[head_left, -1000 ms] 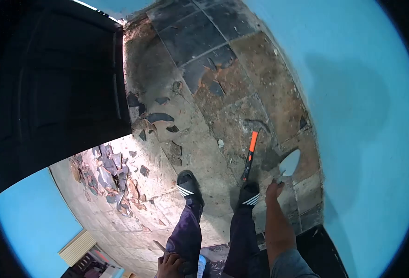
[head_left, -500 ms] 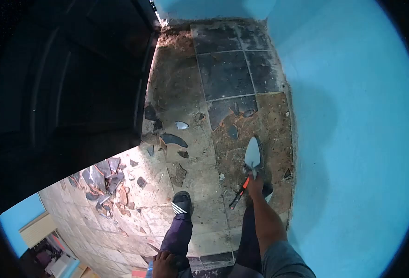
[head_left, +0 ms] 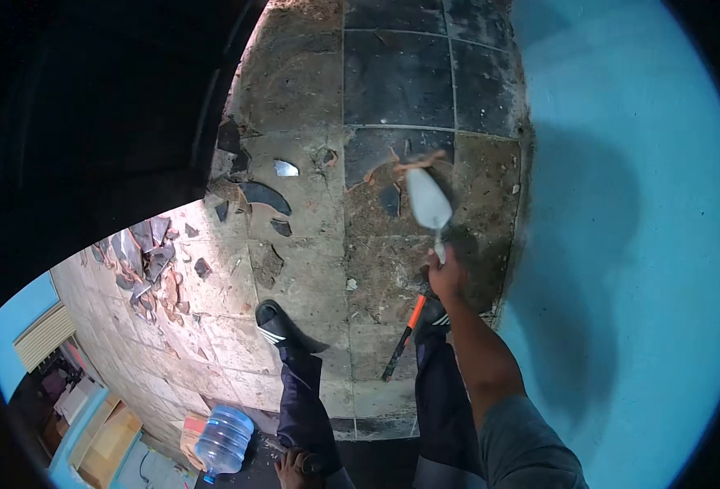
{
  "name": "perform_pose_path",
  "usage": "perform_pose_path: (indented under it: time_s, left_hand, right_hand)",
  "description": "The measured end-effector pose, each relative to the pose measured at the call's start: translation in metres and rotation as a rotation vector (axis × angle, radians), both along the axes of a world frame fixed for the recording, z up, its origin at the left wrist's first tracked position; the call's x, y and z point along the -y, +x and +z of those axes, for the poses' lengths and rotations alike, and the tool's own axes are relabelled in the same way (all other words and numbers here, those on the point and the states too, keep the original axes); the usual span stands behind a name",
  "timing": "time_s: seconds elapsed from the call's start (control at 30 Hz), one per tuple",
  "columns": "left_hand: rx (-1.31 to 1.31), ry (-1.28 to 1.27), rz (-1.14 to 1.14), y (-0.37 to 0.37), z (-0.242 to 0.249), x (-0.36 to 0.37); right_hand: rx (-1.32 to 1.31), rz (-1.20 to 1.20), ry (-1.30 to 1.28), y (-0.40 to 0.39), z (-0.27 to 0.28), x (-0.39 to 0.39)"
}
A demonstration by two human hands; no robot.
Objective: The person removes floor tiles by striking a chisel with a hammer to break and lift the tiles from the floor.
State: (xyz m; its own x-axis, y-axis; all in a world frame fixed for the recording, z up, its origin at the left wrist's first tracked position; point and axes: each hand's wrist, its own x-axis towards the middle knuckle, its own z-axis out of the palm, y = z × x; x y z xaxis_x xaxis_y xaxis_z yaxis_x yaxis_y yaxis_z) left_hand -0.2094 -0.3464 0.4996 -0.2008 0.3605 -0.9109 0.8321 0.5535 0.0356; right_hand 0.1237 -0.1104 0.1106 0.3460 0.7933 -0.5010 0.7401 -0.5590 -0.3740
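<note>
My right hand is closed round the handle of a pointed trowel. The blade's far end meets a reddish broken tile piece, slightly blurred, at the jagged edge of a dark floor tile. A dark shard lies left of the blade. Below this hand, a tool with an orange and black handle lies by my right foot; its upper end is partly hidden. Down by my left knee, my left hand has its fingers curled; I cannot tell what they hold.
A heap of broken tiles lies left, beside the dark door. More shards, including a curved one, are scattered before my left foot. A blue wall stands close on the right. A large plastic water bottle lies at lower left.
My right hand has pushed the trowel forward to the broken tile edge, where a fragment has shifted. My view has tilted down, bringing the water bottle fully into sight.
</note>
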Motion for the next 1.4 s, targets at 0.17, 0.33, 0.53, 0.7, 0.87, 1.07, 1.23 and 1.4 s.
perform_pose_path:
  time_s: [0.17, 0.33, 0.53, 0.7, 0.87, 1.07, 1.23, 1.4]
  left_hand:
    - [0.03, -0.071, -0.095, 0.028, -0.019, 0.004]
    - [0.06, -0.135, -0.201, 0.014, -0.021, 0.002]
    - [0.064, -0.071, -0.169, -0.001, -0.021, 0.002]
    - [0.067, -0.068, -0.172, -0.017, -0.017, 0.001]
    - [0.06, 0.009, -0.102, -0.035, -0.014, 0.006]
    - [0.104, -0.018, -0.077, -0.049, -0.012, 0.0]
    - [0.112, 0.045, -0.066, -0.065, -0.021, 0.028]
    - [0.112, 0.135, -0.071, -0.077, -0.03, 0.052]
  right_hand:
    - [-0.065, 0.11, 0.096, 0.046, -0.008, 0.022]
    - [0.001, -0.08, 0.122, 0.061, -0.007, -0.028]
    - [-0.004, -0.082, -0.042, -0.014, -0.018, -0.107]
    - [-0.15, 0.239, -0.004, -0.13, -0.026, -0.096]
    - [-0.364, 0.487, 0.033, -0.19, 0.027, -0.044]
    - [-0.026, -0.195, 0.121, -0.128, -0.027, 0.016]
    - [0.09, -0.159, -0.052, -0.093, -0.029, 0.026]
    - [-0.246, 0.627, -0.135, -0.13, 0.03, 0.043]
